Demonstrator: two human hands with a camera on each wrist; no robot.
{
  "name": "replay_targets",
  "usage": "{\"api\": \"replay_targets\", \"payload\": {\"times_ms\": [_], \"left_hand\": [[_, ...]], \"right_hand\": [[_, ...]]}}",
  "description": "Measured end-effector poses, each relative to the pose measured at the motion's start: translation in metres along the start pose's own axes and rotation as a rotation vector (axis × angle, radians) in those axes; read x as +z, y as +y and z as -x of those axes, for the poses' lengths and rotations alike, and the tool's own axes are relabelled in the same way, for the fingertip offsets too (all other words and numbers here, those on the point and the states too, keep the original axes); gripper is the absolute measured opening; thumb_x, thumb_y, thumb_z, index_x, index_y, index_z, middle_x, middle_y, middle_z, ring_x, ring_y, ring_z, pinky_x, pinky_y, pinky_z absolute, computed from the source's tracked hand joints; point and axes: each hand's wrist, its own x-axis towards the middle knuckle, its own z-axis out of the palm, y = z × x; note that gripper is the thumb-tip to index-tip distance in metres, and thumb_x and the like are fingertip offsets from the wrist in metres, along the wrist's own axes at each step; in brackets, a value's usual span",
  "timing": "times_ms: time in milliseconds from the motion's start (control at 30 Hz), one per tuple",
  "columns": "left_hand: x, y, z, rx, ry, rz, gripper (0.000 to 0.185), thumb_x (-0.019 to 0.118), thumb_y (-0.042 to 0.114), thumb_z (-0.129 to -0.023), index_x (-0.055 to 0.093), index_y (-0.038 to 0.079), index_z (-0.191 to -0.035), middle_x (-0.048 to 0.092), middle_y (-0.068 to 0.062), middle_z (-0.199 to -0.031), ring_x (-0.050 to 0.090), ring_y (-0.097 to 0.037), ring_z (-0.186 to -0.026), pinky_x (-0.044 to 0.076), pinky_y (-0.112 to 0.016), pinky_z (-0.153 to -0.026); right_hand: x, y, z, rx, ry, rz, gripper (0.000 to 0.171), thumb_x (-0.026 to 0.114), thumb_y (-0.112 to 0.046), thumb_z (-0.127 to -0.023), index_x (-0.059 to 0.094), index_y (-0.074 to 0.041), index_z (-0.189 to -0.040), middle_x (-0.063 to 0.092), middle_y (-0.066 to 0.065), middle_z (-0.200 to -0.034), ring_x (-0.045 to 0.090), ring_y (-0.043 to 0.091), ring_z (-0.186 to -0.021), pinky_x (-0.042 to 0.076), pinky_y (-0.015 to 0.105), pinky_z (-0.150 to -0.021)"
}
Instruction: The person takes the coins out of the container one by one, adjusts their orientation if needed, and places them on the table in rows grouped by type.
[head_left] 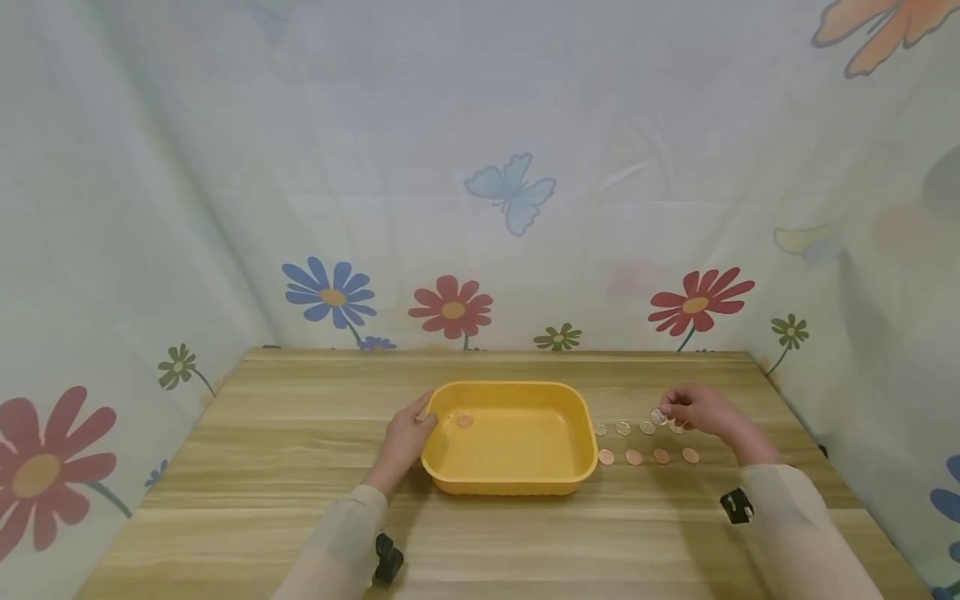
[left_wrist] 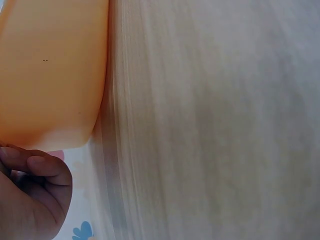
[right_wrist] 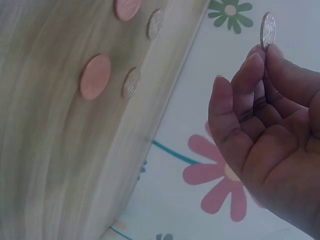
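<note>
The right hand (head_left: 693, 408) is raised just above the far row of coins, forearm stretched forward in a pale beige sleeve (head_left: 795, 525), and its thumb and fingertips (right_wrist: 257, 62) pinch 1 silver coin (right_wrist: 268, 30) by its rim, so the thin ridged disc stands on edge above the curled fingers. The left hand (head_left: 405, 442) lies on the worktop (head_left: 300, 417) at the far left corner of the yellow tray (head_left: 510, 483), fingers loosely bent with the tips touching its rim; whether they actually grip that rim cannot be told. The tray is smooth matte plastic, rectangular with rounded corners and shallow sloping walls, and 1 copper coin (head_left: 465, 421) lies flat inside near its far left corner. Just right of the tray, 2 short rows of coins sit on the worktop: silver coins (head_left: 623, 428) in the far row, 4 copper coins (head_left: 633, 457) in the near row, all small flat discs. The worktop is pale wood-grain laminate with long streaks. A glossy, creased cloth backdrop (head_left: 487, 208) printed with flowers and butterflies hangs behind.
</note>
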Motion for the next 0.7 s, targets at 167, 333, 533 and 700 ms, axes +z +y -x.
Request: {"api": "replay_targets", "payload": {"times_ms": [167, 333, 533, 700], "left_hand": [[0.000, 0.000, 0.000, -0.007, -0.005, -0.004, 0.053, 0.052, 0.013, -0.100, 0.047, 0.005, -0.152, 0.073, -0.027, -0.100, 0.069, -0.022, -0.074, 0.061, -0.032, -0.063], [0.000, 0.001, 0.000, -0.011, 0.000, -0.009, 0.053, 0.052, 0.013, -0.100, 0.048, 0.006, -0.152, 0.073, -0.026, -0.096, 0.068, -0.020, -0.070, 0.060, -0.031, -0.061], [0.000, 0.000, -0.001, -0.016, -0.001, -0.013, 0.053, 0.052, 0.014, -0.100, 0.047, 0.007, -0.153, 0.073, -0.026, -0.096, 0.068, -0.020, -0.071, 0.059, -0.031, -0.061], [0.000, 0.001, -0.002, -0.024, 0.004, -0.012, 0.053, 0.052, 0.014, -0.100, 0.048, 0.007, -0.152, 0.073, -0.026, -0.099, 0.068, -0.021, -0.074, 0.059, -0.030, -0.063]], "right_hand": [[-0.005, 0.014, 0.001, 0.046, 0.010, 0.005, 0.021, 0.053, -0.006, -0.104, 0.062, 0.012, -0.098, 0.061, 0.009, -0.085, 0.056, 0.017, -0.077, 0.052, 0.030, -0.066], [-0.008, 0.037, -0.001, 0.019, 0.023, -0.065, 0.024, 0.057, -0.013, -0.103, 0.063, 0.009, -0.097, 0.061, 0.006, -0.082, 0.056, 0.015, -0.074, 0.051, 0.028, -0.063], [-0.010, 0.048, 0.003, 0.062, 0.056, -0.071, 0.023, 0.057, -0.011, -0.102, 0.062, 0.011, -0.096, 0.059, 0.006, -0.080, 0.054, 0.013, -0.072, 0.049, 0.027, -0.061], [-0.010, 0.046, 0.006, 0.157, 0.093, -0.016, 0.024, 0.054, -0.004, -0.101, 0.059, 0.020, -0.102, 0.062, 0.009, -0.080, 0.056, 0.015, -0.074, 0.052, 0.029, -0.063]]}}
